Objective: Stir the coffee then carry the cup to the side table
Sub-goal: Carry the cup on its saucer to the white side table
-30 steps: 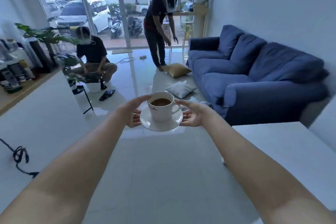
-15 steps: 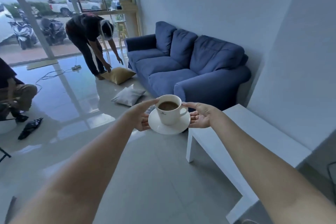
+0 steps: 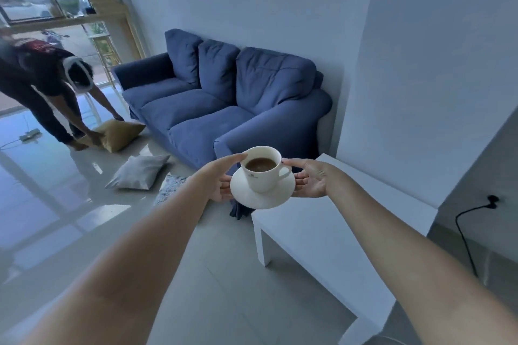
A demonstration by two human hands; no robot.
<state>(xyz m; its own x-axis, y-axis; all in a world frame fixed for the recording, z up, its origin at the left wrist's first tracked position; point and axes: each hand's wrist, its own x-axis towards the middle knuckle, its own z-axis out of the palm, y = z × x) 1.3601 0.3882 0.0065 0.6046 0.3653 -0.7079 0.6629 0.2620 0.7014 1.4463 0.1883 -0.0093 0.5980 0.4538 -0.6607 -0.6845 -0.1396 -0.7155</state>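
While both arms reached forward, the left hand (image 3: 217, 180) and right hand (image 3: 309, 179) gripped the saucer (image 3: 262, 196) under the coffee cup (image 3: 262, 169), held in the air just above the white worktop (image 3: 322, 232).

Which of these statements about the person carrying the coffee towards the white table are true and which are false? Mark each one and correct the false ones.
1. Both hands hold the saucer by its edges. True: the left hand and the right hand grip opposite sides.
2. The cup is empty. False: it holds brown coffee.
3. The cup already stands on the white side table. False: it is held in the air near the table's corner.
4. The sofa is blue. True.
5. No cushions lie on the floor. False: a grey cushion and a yellow cushion lie there.
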